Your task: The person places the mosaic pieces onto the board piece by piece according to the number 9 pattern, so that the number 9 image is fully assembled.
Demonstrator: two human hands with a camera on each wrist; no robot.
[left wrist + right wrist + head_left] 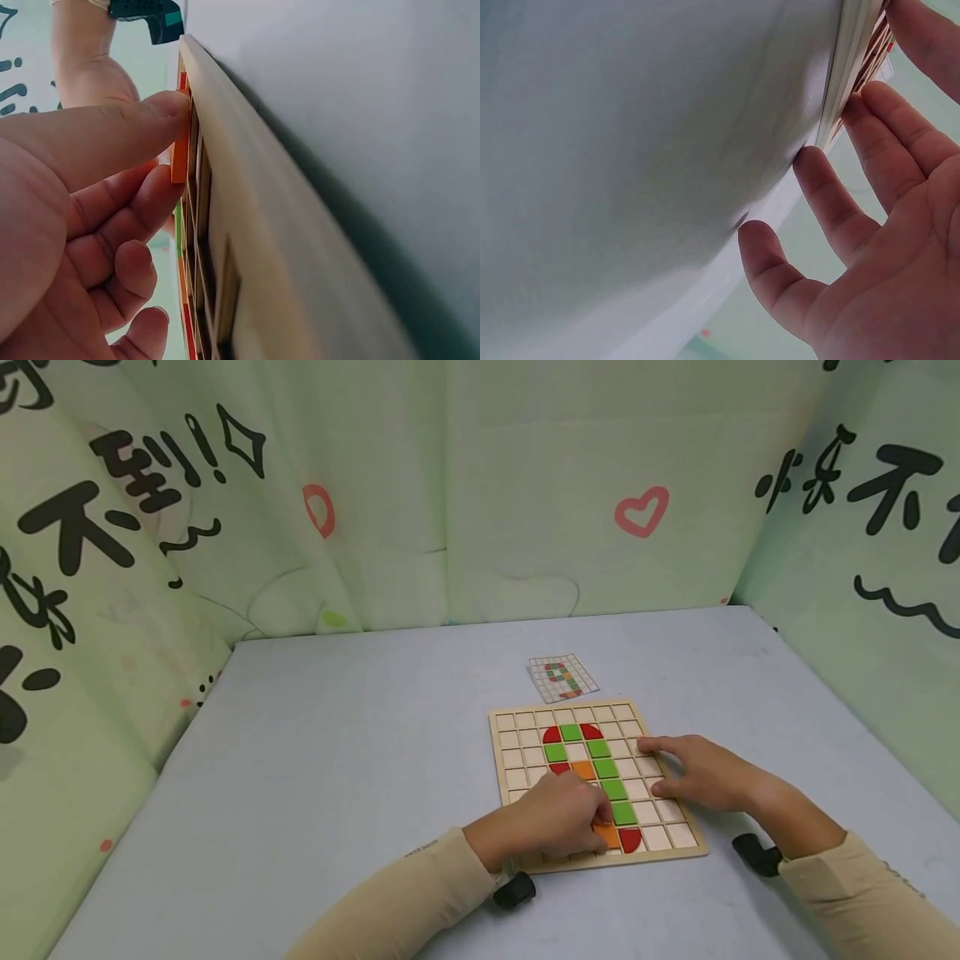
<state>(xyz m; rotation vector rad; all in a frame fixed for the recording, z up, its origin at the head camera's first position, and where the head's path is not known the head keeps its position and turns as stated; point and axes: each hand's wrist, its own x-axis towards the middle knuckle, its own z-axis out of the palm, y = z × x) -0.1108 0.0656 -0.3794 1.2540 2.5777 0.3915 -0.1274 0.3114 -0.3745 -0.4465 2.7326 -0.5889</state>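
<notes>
A wooden grid board lies on the table. Set in its cells are green tiles, red rounded tiles and orange tiles, forming a 9-like figure. My left hand is over the board's near part and pinches an orange tile between thumb and finger at the bottom row. It covers several cells there. My right hand rests at the board's right edge, thumb and fingers extended and touching it. In the right wrist view, two of its fingers reach down beside the board's edge.
Just behind the board lies a small pattern card showing a similar coloured figure on a grid. The white table is bordered by pale green curtains at the back and sides. Each wrist wears a black camera.
</notes>
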